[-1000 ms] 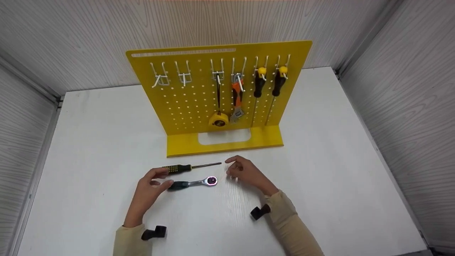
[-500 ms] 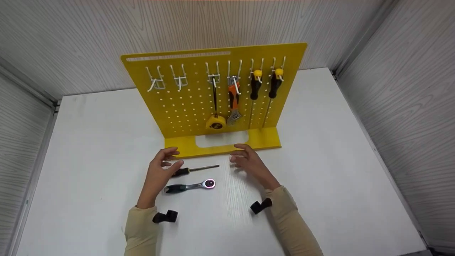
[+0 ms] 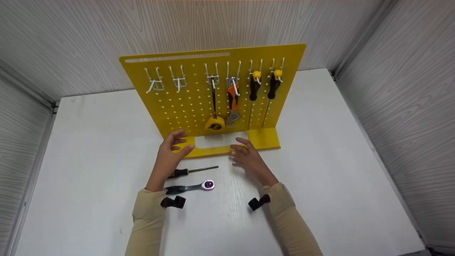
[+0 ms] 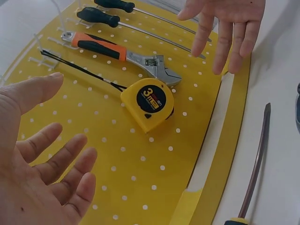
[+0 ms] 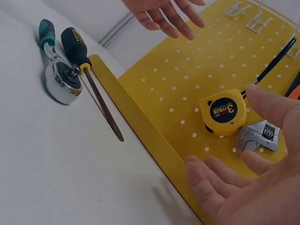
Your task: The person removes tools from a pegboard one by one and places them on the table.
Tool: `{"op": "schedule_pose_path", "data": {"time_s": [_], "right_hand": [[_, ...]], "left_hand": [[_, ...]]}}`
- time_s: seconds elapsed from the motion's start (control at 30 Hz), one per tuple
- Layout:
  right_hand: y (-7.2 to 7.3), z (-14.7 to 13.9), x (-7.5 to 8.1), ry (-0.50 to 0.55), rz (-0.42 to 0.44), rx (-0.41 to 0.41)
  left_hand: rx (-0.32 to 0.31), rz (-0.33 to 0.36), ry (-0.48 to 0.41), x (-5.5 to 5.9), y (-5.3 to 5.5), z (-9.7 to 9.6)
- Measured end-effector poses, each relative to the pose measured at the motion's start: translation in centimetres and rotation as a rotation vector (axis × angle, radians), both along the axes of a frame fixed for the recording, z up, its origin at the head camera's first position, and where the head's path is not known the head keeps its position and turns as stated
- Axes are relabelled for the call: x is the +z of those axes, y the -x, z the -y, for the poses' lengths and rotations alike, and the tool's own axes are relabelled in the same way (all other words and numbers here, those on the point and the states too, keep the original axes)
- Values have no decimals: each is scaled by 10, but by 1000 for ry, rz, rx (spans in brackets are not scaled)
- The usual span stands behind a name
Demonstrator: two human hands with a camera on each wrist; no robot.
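Note:
My left hand (image 3: 169,156) hovers before the lower left of a yellow pegboard (image 3: 185,106), fingers loosely bent and nothing in them. Facing it, my right hand (image 3: 251,158) is in front of the board's base, also holding nothing. A yellow tape measure (image 4: 149,103) hangs by its black strap from a hook, beside an adjustable wrench (image 4: 117,52) with an orange and black handle. On the table, below my left hand, lie a screwdriver (image 5: 101,98) and a ratchet wrench (image 5: 63,82) with a green and black handle. In the head view, my left hand and forearm cover their handle ends.
Two long screwdrivers (image 3: 254,87) with yellow-tipped black handles hang at the board's right. Two white hooks (image 3: 155,83) at its left bear nothing. The board's base has a cut-out and a raised front edge. Panelled walls (image 3: 408,89) enclose the white table (image 3: 337,177).
My left hand has left the tool handles on the table and moved forward and right toward the board. My right hand has moved slightly forward. The head view has shifted a little.

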State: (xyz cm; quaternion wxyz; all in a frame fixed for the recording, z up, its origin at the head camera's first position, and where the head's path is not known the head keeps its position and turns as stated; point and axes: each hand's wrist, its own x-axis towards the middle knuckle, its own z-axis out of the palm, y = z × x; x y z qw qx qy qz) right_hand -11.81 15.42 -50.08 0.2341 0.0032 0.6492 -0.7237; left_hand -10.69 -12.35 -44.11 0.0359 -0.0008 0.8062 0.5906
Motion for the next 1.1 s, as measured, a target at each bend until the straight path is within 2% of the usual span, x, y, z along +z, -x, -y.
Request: {"op": "schedule_pose_path", "data": {"time_s": [0.2, 0.4, 0.63, 0.87, 0.97, 1.1], "right_hand": [[2, 2, 1, -7, 51, -5], [6, 8, 0, -47, 45, -7], [11, 17, 1, 30, 71, -60], [14, 20, 1, -56, 35, -45], [16, 21, 2, -21, 46, -35], [18, 22, 2, 43, 66, -18]], "left_hand": [[-11, 0, -29, 6, 11, -8], [-22, -31, -92, 12, 23, -16], [-28, -93, -196, 21, 38, -29], [-30, -137, -195, 31, 52, -42], [-40, -136, -211, 34, 57, -46], [-48, -133, -189, 37, 63, -49]]}}
